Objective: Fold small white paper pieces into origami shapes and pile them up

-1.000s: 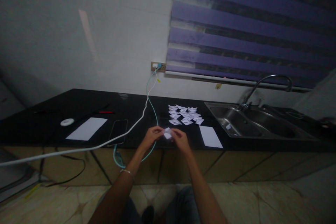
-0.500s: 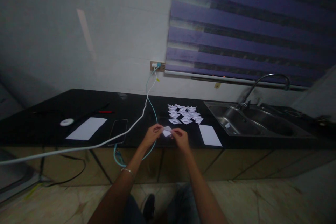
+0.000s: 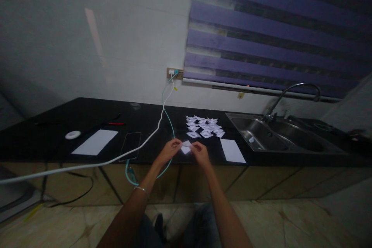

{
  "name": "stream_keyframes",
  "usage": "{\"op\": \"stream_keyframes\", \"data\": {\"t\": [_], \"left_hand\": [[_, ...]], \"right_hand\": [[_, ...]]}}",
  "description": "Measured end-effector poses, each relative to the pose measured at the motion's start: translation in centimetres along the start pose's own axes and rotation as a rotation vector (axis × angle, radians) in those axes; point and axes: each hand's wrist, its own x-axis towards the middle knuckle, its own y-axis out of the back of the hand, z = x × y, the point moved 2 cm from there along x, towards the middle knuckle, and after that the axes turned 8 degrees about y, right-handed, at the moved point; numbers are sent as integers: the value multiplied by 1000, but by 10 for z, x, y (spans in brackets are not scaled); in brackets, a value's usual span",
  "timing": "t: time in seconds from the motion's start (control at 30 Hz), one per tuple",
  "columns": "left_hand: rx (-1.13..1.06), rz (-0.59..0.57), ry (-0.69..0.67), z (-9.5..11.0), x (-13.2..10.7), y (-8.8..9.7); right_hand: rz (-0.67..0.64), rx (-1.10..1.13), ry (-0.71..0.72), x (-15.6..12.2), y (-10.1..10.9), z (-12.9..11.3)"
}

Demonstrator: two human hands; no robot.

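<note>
A small folded white paper (image 3: 186, 148), diamond-shaped, is held over the front of the black counter. My left hand (image 3: 169, 149) pinches its left corner, and my right hand (image 3: 200, 152) pinches the right one. Just beyond my hands stand several folded paper boats (image 3: 205, 126), grouped in rows. To the right of my right hand lies a flat stack or sheet of white paper (image 3: 232, 150). Another white sheet (image 3: 95, 142) rests on the left part of the counter.
A phone (image 3: 131, 145) lies left of my hands, with a white cable (image 3: 148, 138) crossing over it from the wall socket (image 3: 174, 73). Further left are a round white object (image 3: 73, 135) and a red pen-like object (image 3: 116, 124). A steel sink (image 3: 258, 133) is set in at the right.
The folded paper has turned in my fingers and now shows a fuller diamond with its lower point visible. Both hands keep nearly the same place.
</note>
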Motion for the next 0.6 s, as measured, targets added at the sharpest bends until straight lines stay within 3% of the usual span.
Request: {"op": "stream_keyframes", "data": {"t": [0.13, 0.4, 0.6], "left_hand": [[-9, -87, 4, 4, -1, -3], [41, -121, -21, 2, -3, 0], [75, -95, -44, -1, 0, 0]], "right_hand": [[-6, 8, -8, -1, 0, -3], [-111, -23, 29, -1, -3, -10], [-53, -86, 58, -3, -3, -9]]}}
